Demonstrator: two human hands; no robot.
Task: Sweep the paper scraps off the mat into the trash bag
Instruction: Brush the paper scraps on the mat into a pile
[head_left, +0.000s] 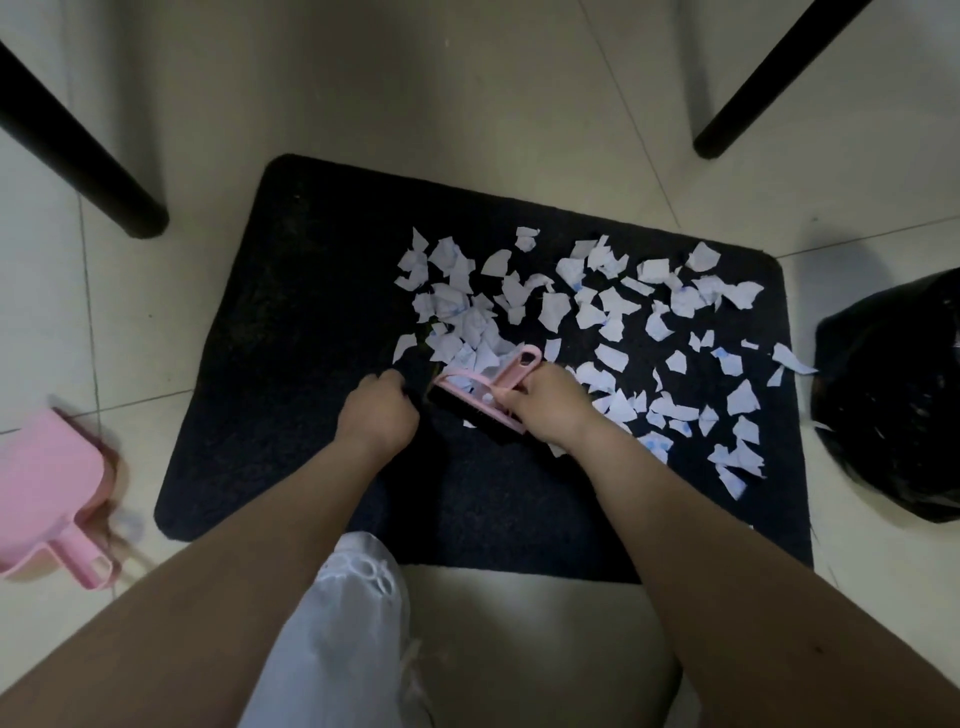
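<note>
Right hand (548, 410) wraps the pink brush (485, 387) handle, bristles down on the black mat (291, 364) beside the paper scraps (597, 322). Left hand (376, 410) curled knuckles-up just left of the brush; can't tell if it holds anything. Trash bag (893, 395) sits off the mat's right edge.

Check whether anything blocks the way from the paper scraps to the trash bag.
Nothing visible does. The paper scraps cover the right half of the black mat, and the black trash bag sits on the floor just past its right edge, with only bare mat and tile between.
</note>
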